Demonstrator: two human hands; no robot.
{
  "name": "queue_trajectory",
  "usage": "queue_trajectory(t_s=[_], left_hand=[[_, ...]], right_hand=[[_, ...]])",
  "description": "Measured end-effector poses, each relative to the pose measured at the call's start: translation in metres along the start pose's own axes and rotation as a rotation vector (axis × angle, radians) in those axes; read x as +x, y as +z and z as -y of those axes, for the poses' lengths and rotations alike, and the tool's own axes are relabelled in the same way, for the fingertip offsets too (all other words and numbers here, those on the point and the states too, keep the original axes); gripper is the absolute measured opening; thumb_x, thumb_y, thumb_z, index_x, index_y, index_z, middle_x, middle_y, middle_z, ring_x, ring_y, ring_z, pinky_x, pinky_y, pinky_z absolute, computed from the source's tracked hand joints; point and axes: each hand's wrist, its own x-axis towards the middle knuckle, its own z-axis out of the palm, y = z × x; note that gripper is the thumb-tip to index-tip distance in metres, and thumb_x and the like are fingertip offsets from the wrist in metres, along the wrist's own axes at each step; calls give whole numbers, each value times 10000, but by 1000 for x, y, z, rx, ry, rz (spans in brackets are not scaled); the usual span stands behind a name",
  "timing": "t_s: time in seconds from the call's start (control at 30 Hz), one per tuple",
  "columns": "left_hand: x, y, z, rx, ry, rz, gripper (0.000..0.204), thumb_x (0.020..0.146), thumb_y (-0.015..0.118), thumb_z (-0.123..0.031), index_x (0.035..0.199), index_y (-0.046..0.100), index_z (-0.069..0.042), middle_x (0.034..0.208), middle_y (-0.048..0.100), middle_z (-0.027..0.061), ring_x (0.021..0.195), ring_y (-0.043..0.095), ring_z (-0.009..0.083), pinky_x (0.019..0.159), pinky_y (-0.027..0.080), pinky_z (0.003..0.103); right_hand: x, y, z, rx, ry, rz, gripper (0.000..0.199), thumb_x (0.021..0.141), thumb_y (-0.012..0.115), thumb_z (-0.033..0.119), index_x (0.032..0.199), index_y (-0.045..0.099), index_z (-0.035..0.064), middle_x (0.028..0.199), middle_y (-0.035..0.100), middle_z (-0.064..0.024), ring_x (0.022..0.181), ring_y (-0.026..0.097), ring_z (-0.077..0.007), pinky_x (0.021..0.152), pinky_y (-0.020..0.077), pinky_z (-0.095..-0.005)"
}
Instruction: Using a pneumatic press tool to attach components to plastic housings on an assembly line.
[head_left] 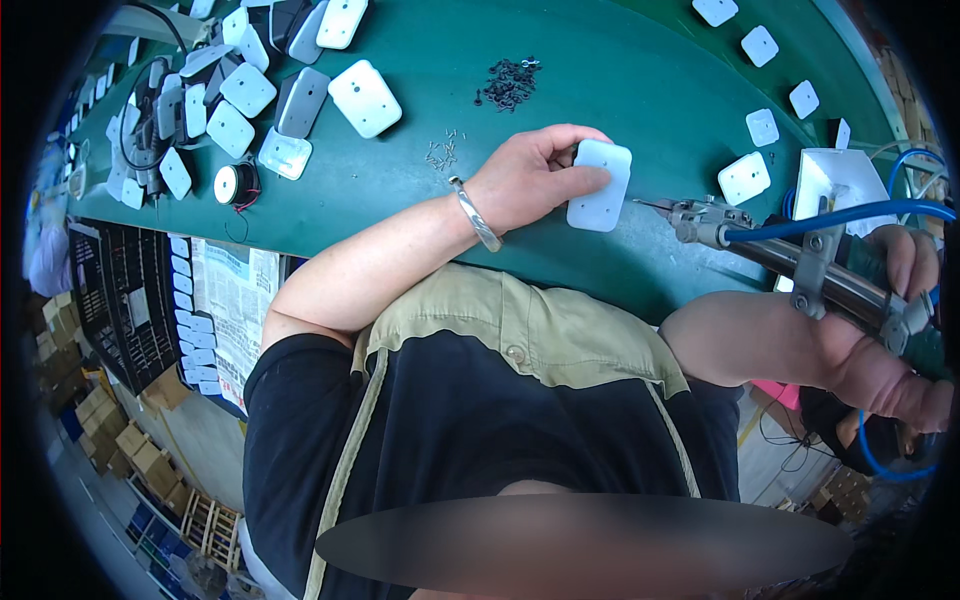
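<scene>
White rounded-rectangular plate (600, 185), seemingly plastic, under left hand (530, 180).

Bright, even overhead light gives soft short shadows under the white plates (365, 97) on the green table (600, 60), with mild sheen on the bracelet (475, 215), while fisheye bending curves the table edge, the rim falls black, and a blurred oval smears the bottom.

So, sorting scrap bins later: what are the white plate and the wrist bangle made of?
The white plate under the left hand looks like moulded plastic: matte, rounded corners. The bangle appears polished metal, silvery with bright glints.
</scene>
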Motion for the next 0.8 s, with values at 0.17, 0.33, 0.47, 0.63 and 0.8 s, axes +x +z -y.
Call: queue_trajectory(t_s=[0.17,0.33,0.47,0.63,0.8], left_hand=[[-2,-4,-3,-167,-82,66,383,805,624,-139,1159,519,-35,718,544,-30,635,520,47,597,458,190],[-3,-5,-9,-217,-107,66,383,816,613,-139,1162,509,-11,758,583,-3,652,552,54,610,474,188],[-3,-5,-11,-232,-107,87,379,821,607,-145,1162,509,-13,777,595,10,650,567,58,603,496,191],[-7,-3,-19,-271,-159,33,369,796,630,-109,1134,527,-2,737,587,10,583,569,62,544,516,184],[-8,-5,-17,-245,-160,25,373,795,629,-93,1142,522,-7,752,576,10,634,582,79,561,514,193]], right_hand=[[-8,13,-5,86,30,-142,448,899,457,345,1251,318,104,1017,519,-141,549,517,-171,323,423,-263],[-10,14,-8,137,46,-182,449,898,458,351,1247,322,104,1003,526,-139,541,515,-172,324,421,-267],[-11,18,-9,168,52,-207,450,896,459,357,1244,326,103,992,532,-137,534,513,-172,325,419,-270],[-12,21,-12,204,58,-216,452,895,460,364,1240,331,103,978,539,-135,525,510,-173,327,416,-274],[-12,23,-16,274,81,-211,453,893,462,370,1236,336,102,964,545,-133,517,507,-173,328,414,-278]])
